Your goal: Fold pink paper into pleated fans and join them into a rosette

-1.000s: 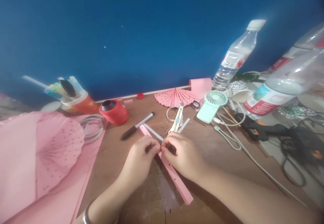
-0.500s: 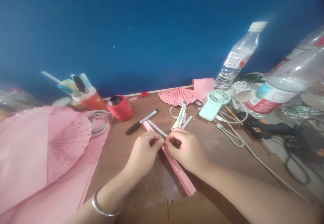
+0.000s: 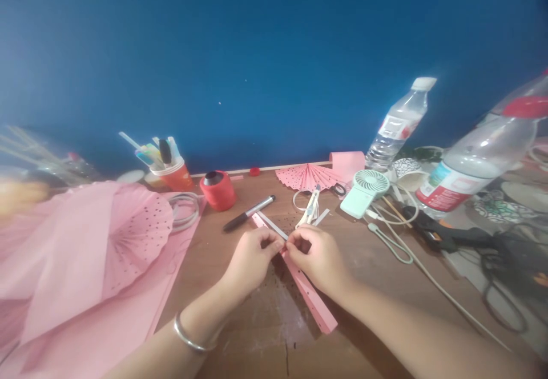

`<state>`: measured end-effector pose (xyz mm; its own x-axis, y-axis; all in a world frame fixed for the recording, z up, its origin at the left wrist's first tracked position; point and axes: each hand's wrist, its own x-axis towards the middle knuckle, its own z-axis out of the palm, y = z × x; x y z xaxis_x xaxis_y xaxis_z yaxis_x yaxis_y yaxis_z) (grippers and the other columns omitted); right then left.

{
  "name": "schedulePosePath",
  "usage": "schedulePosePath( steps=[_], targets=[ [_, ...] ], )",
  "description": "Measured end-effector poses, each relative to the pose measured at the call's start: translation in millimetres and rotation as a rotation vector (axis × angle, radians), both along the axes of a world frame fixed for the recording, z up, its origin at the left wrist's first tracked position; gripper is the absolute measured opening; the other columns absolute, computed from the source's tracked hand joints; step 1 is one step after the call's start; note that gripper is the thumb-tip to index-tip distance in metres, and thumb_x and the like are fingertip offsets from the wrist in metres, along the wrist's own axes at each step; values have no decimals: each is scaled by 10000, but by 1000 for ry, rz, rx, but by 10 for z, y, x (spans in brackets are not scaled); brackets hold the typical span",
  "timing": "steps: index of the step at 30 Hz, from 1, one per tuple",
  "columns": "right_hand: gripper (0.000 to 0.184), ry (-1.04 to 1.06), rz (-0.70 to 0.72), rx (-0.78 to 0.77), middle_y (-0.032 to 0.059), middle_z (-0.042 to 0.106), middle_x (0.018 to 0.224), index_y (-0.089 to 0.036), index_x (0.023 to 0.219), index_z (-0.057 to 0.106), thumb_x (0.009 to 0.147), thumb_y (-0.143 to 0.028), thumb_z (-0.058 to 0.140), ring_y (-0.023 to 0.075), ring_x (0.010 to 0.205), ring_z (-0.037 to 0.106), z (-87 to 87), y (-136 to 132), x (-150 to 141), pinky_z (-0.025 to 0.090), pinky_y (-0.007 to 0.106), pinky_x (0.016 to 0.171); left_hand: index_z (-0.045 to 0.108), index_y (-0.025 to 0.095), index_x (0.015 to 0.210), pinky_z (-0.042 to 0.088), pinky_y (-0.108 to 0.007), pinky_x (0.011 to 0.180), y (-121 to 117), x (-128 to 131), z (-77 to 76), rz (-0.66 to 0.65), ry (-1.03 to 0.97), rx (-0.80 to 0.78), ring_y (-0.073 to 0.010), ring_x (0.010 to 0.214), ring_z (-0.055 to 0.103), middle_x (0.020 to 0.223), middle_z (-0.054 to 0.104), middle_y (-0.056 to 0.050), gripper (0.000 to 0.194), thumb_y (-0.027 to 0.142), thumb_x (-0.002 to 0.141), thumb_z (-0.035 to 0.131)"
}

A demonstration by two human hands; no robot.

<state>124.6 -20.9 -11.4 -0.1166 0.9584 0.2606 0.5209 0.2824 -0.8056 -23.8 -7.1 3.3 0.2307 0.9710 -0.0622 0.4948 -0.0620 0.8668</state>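
Hands (image 3: pixel 285 246) pinching folded pink strip (image 3: pixel 309 292), marker (image 3: pixel 249 213) nearby, brown table (image 3: pixel 363 253)

1. Left hand (image 3: pixel 252 259) plus right hand (image 3: pixel 319 256): two
2. Bottles (image 3: pixel 398 125), right: three
3. Folded pink strip (image 3: pixel 309 293): one
4. Handheld fan (image 3: pixel 363 193): one
5. Loose pen (image 3: pixel 248 213): one
6. Glue gun (image 3: pixel 456 233): one
7. Pen cup (image 3: pixel 176 177), left: one
8. Bangle (image 3: pixel 186 338): one
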Motion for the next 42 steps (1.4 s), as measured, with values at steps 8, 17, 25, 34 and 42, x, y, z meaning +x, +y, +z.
schedulePosePath(
  steps=[8,17,25,34,42],
  targets=[
    [102,12,-6,10,-16,552,645,-190,617,541,697,-128,526,129,629,514,5,2,-2,361,231,582,580,153,613,362,-236,608,10,-1,6,18,-8,-10,-130,628,493,627,569,9,161,234,730,505],
    [56,7,19,-39,-12,576,694,-199,658,570,697,-163,553,139,662,530,22,-15,4,367,235,582,578,152,622,367,-231,586,7,-5,9,34,-44,-41,-128,607,497,613,569,6,170,243,743,502],
    [96,-7,-12,-21,-19,548,673,-194,642,528,727,-152,514,132,652,511,-5,9,3,349,231,583,594,151,637,366,-238,611,19,-7,28,31,-21,-15,-135,633,505,648,590,-1,171,253,743,508],
    [95,-18,-19,-11,-21,535,672,-195,647,505,733,-155,511,131,653,500,-15,22,6,342,228,584,588,154,632,370,-241,611,5,-2,54,35,25,-32,-137,632,507,640,585,2,174,252,746,500],
    [90,-49,1,-12,-20,544,679,-195,647,525,730,-161,520,133,659,506,2,12,8,346,229,580,593,159,634,375,-247,640,12,-1,53,22,21,1,-144,660,523,658,597,2,167,245,741,499]
  ],
)
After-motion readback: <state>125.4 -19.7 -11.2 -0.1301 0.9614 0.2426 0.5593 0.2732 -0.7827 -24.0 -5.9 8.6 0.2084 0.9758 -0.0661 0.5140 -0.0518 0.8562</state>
